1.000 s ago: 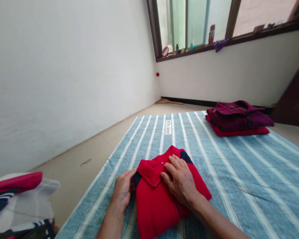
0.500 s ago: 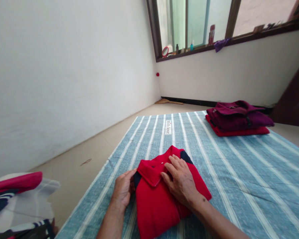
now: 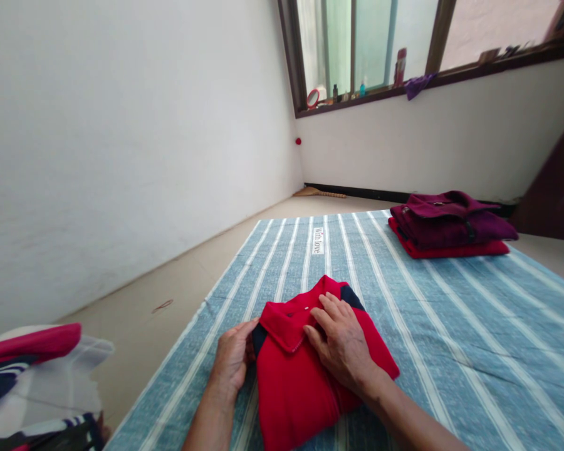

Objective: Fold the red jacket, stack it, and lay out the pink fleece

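Resting flat on the folded red shirt, the right hand lies palm down, its fingers stretched out and close together. It presses on the cloth and grips nothing. The fingertips point away and to the left and end at the collar. The left hand sits against the shirt's left edge just below the collar, with its fingers curled in toward the fabric. Whether they pinch the cloth or only touch it cannot be told from this view.

The shirt lies between the two hands, its long axis running from the person's body away toward the collar at the far end. Both hands touch it, the right from above and the left from the side. It is a compact rectangle of bright red, with dark blue patches at the shoulders and a small white button at the placket. It rests on a blue striped cloth spread over the floor. Well apart, at the cloth's far right, sits a stack of folded garments, maroon over red.
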The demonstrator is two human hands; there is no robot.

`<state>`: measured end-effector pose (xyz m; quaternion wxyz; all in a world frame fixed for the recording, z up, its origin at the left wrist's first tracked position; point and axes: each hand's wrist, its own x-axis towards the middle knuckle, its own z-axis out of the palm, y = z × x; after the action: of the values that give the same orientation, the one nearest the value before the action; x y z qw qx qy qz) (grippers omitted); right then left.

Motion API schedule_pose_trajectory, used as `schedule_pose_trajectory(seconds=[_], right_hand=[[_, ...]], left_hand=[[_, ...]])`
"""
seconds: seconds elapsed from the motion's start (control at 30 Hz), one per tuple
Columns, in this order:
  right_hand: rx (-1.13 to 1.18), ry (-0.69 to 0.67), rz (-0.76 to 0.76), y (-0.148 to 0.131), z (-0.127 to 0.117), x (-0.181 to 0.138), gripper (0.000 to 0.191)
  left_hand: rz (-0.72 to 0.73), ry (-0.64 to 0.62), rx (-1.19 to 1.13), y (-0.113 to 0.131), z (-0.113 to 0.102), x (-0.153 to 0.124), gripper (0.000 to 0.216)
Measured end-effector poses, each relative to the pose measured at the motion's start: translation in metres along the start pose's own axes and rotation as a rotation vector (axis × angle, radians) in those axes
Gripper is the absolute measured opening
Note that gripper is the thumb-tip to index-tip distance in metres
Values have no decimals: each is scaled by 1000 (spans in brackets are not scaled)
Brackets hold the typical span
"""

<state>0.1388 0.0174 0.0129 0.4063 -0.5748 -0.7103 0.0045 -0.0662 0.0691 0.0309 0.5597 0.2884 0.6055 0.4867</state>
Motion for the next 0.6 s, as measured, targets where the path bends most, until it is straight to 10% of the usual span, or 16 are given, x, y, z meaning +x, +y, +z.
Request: schedule_pose_trajectory(seconds=[0.6], right_hand=[[7,-2,-6,0,-1,1,18]], left_hand=[[-5,-18,2,-3,-2,2,3]])
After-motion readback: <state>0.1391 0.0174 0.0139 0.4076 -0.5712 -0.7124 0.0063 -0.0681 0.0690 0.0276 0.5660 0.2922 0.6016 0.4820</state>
